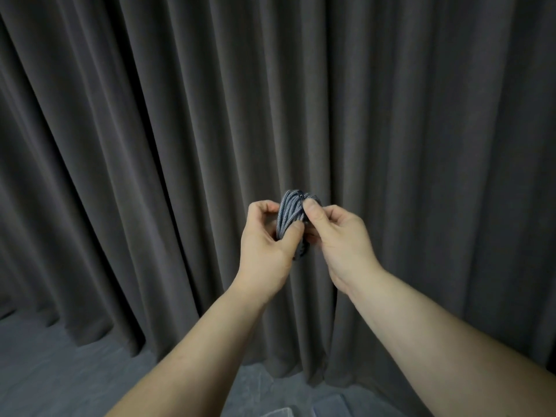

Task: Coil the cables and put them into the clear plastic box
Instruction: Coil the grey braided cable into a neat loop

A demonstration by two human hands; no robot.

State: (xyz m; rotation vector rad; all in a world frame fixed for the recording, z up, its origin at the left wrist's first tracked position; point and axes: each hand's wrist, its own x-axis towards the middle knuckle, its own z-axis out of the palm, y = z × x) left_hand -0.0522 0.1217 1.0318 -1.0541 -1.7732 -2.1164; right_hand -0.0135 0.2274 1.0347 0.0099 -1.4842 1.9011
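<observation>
at the bottom edge i saw the pale translucent corner of a clear plastic container [278, 413]; its contents could not be told. both hands were raised in front of me, well above it. the left hand [266, 245] clasped a tightly wound bundle of grey braided cable [291, 213], thumb laid across the lower coils and fingers curled behind them. the right hand [340, 239] pinched the same bundle from the other side, thumb pressed on the front of the coils near a small dark connector tip at the top. the coil stood upright between the two hands, in mid-air. behind hung a dark grey pleated curtain [150, 130], reaching down to a grey floor [45, 371].
</observation>
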